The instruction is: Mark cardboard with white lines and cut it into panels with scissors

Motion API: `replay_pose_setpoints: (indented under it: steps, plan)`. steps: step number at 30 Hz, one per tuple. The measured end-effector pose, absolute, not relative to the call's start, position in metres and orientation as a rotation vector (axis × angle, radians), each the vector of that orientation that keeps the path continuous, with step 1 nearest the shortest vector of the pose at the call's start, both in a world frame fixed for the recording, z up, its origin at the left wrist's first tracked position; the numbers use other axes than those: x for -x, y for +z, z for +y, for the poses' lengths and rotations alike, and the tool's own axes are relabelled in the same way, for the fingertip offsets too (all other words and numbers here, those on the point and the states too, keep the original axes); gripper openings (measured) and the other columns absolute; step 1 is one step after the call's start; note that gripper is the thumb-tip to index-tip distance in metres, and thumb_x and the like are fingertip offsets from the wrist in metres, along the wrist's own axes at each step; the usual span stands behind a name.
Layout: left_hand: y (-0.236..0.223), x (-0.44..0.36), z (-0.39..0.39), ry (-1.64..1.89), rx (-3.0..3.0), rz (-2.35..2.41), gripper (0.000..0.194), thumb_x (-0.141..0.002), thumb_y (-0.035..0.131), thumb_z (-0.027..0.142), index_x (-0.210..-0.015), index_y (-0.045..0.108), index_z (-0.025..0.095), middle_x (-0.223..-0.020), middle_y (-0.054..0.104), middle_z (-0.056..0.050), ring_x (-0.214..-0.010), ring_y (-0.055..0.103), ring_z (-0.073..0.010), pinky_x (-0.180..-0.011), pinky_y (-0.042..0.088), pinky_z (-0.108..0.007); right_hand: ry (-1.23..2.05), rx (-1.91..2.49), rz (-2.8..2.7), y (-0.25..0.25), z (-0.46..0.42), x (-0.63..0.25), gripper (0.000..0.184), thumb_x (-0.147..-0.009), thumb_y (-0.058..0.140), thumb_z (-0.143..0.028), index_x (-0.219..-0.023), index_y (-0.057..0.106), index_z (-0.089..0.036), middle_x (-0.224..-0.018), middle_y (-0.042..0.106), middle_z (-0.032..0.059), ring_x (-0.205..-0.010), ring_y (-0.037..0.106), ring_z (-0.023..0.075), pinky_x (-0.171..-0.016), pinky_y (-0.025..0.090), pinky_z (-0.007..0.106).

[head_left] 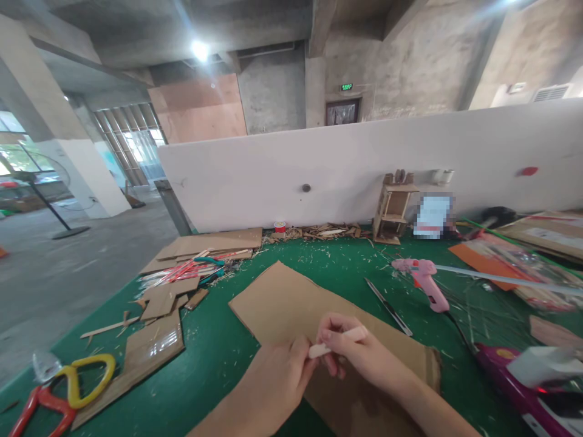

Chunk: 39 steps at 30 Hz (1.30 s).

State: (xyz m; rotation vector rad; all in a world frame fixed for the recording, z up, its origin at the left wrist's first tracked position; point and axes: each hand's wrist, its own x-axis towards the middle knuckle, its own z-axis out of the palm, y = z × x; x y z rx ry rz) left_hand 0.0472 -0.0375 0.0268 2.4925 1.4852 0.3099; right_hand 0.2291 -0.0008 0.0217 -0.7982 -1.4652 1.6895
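Note:
A pale wooden craft stick (356,333) is pinched between both hands, just above a large sheet of cardboard (277,297). My left hand (283,367) grips its left end with closed fingers. Thumb and fingers of my right hand (348,347) are closed round it farther to the right, and part of the stick is hidden behind them. Beyond my right hand a utility knife (388,307) lies on the green tabletop (214,352). Farther right rests a pink hot glue gun (423,280).
Scissors (68,388) with red and yellow handles lie at the left on cardboard pieces (155,343). Teal-handled pliers (210,268) sit among scraps. A small cardboard shelf (392,209) stands by the white partition (246,182). A purple power strip (510,376) occupies the right edge.

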Motion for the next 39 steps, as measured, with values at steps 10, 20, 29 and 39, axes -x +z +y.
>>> replay_pose_setpoints:
  steps: [10,20,29,39]
  plan:
    - [0.033,0.059,0.004,0.386,-2.444,1.852,0.032,-0.089,0.038,0.052,-0.096,0.043,0.021,-0.098,0.058,-0.008,-0.086,0.060,-0.0225,-0.071,0.045,-0.034,0.625,1.372,-1.786,0.021,0.033,-0.263,0.026,-0.088,0.045,-0.043,-0.089,0.063,-0.024,-0.064,0.063,0.0026,-0.059,0.058,0.0191,-0.056,0.043,0.029]
    - [0.021,0.013,0.019,0.303,-2.632,1.362,0.035,-0.085,0.046,0.052,-0.104,0.043,0.022,-0.137,0.042,-0.011,-0.109,0.054,-0.0224,-0.110,0.020,-0.052,0.568,1.230,-2.332,0.005,0.012,-0.256,0.054,-0.090,0.045,-0.039,-0.141,0.035,-0.024,-0.143,0.043,0.0068,-0.130,0.040,0.0233,-0.105,0.034,0.040]
    - [0.001,0.007,-0.027,0.402,-2.614,1.713,0.044,-0.086,0.043,0.051,-0.117,0.042,0.019,-0.122,0.055,-0.015,-0.111,0.054,-0.0291,-0.101,0.031,-0.055,-0.157,1.777,-2.136,-0.012,0.046,-0.298,0.045,-0.086,0.043,-0.023,-0.130,0.049,-0.018,-0.124,0.059,0.0153,-0.104,0.057,0.0343,-0.076,0.045,0.044]
    - [0.012,0.019,-0.038,0.267,-2.493,2.047,0.041,-0.086,0.037,0.054,-0.099,0.050,0.018,-0.096,0.060,-0.013,-0.090,0.059,-0.0300,-0.078,0.043,-0.045,-0.093,1.694,-2.092,-0.031,0.086,-0.350,0.071,-0.060,0.038,0.007,-0.127,0.051,-0.012,-0.112,0.061,0.0157,-0.095,0.060,0.0252,-0.080,0.046,0.035]
